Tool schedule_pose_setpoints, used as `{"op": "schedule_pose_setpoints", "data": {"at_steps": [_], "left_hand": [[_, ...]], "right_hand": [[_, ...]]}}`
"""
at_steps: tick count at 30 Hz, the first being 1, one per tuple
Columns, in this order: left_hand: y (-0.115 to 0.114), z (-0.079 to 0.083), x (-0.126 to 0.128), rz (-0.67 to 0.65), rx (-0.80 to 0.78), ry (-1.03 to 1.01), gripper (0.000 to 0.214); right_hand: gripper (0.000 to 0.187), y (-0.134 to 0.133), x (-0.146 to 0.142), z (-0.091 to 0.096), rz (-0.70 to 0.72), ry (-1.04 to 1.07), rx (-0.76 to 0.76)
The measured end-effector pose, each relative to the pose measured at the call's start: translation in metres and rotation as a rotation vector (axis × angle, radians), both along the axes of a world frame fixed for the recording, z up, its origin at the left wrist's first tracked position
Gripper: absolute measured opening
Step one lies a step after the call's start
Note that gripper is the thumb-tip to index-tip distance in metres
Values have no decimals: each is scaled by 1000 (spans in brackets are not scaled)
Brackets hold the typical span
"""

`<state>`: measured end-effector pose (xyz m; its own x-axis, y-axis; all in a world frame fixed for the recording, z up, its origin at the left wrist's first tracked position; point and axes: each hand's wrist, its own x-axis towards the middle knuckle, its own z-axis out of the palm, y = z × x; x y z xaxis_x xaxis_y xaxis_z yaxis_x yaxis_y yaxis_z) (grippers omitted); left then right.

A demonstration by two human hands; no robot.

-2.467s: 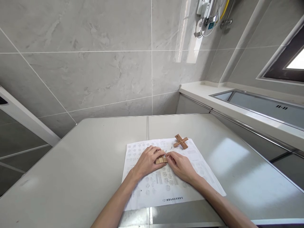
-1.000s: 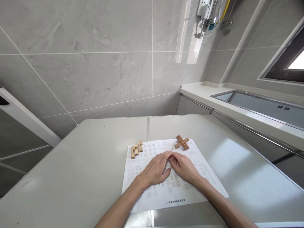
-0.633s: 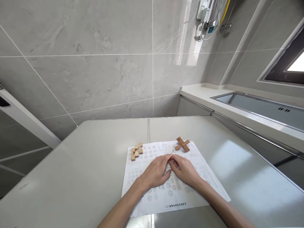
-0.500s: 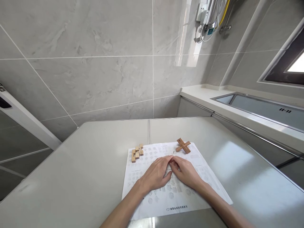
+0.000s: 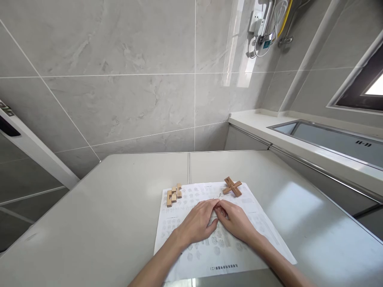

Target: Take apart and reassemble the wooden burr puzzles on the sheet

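My left hand [image 5: 200,223] and my right hand [image 5: 235,220] rest on a printed paper sheet [image 5: 206,257], their fingertips meeting in the middle. The left lies palm down with its thumb apart. My right fingers bend loosely, and no object shows in either hand. Beyond the right hand, at the sheet's far edge, lies a cross-shaped piece [image 5: 232,186] of brown wood, made of crossing notched bars. A small group of pale notched wooden blocks [image 5: 169,199] sits at the sheet's far left corner. What lies under my palms is hidden.
The sheet lies on a pale table [image 5: 119,223] with a seam running across it. A tiled wall [image 5: 134,99] stands behind. To the right is a white counter [image 5: 251,121] with a sink [image 5: 326,137]. A white-framed panel [image 5: 42,143] leans in at the left.
The view has shifted slightly, so everything sits a little lower and further right. Both hands stay together on the sheet, and the wooden pieces have not moved.
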<state>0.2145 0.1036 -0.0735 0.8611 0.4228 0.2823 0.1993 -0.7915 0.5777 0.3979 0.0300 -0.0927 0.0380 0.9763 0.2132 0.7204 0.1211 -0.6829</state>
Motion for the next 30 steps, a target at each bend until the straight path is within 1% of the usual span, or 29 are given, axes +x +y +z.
{"op": "schedule_pose_setpoints", "data": {"at_steps": [4, 12, 20, 30], "left_hand": [[-1, 2, 0, -9, -4, -6, 62], [-1, 2, 0, -7, 4, -8, 60], [-1, 2, -1, -10, 4, -11, 60], [0, 1, -1, -12, 9, 2, 61]], "right_hand": [[17, -1, 0, -1, -6, -6, -9], [18, 0, 0, -1, -5, -16, 5], [19, 0, 0, 2, 0, -19, -7], [20, -1, 0, 2, 1, -13, 2]]}}
